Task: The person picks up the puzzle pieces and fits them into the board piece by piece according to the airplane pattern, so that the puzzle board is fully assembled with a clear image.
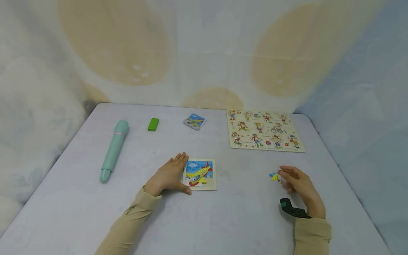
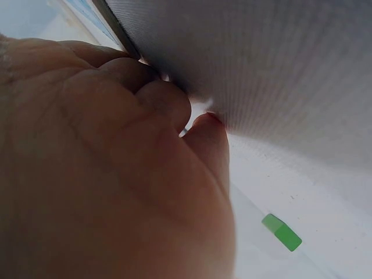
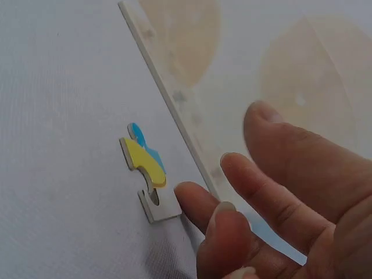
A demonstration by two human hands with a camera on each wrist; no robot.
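Note:
A square wooden jigsaw tray (image 1: 215,177) with a yellow airplane picture lies near the middle of the table. Bare wood shows at its lower right. My left hand (image 1: 169,175) rests along its left side, fingers straight and thumb spread below the near corner. Out to the right lies one jigsaw piece (image 3: 148,168), yellow, blue and white. Beside it is my right hand (image 1: 298,184), fingers loosely bent and thumb held apart. One fingertip (image 3: 189,195) comes right up to the piece's corner; whether it touches, I cannot tell.
A wooden board with sports figures (image 1: 267,131) lies at the back right. Toward the back are a small airplane picture tile (image 1: 195,121) and a green block (image 1: 153,124). On the left lies a mint-green microphone-shaped object (image 1: 113,152). Cloth walls (image 1: 207,53) surround the table's back and sides.

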